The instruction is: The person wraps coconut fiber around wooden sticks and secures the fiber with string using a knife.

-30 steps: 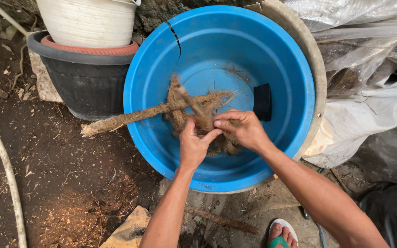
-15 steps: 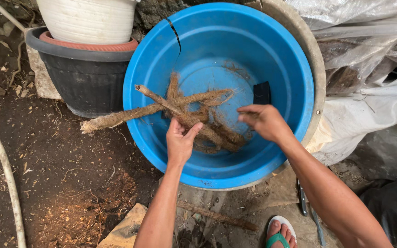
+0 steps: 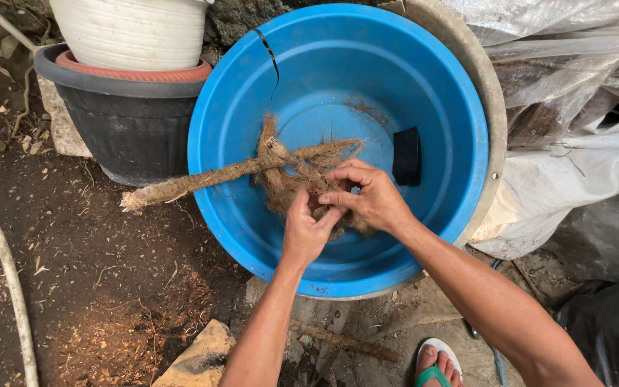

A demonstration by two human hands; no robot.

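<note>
A large blue plastic tub (image 3: 431, 79) with a crack in its far rim stands in front of me. Inside it lies a tangle of brown fibrous rope pieces (image 3: 281, 168); one long piece (image 3: 180, 186) sticks out over the tub's left rim. My left hand (image 3: 306, 233) and my right hand (image 3: 370, 197) meet over the near part of the bundle, both pinching the fibres between thumb and fingers. A small black block (image 3: 407, 155) rests inside the tub to the right of my hands.
A black pot (image 3: 127, 125) holding a terracotta pot and a white pot (image 3: 134, 29) stands at the left. Plastic sheeting (image 3: 574, 93) piles at the right. A pale hose (image 3: 5, 265) crosses the dirt at the left. My sandalled foot (image 3: 435, 365) is near the bottom.
My hands were apart half a second ago, with the rope pieces spread out; now they have come together on the bundle again. The long piece still hangs over the left rim.
</note>
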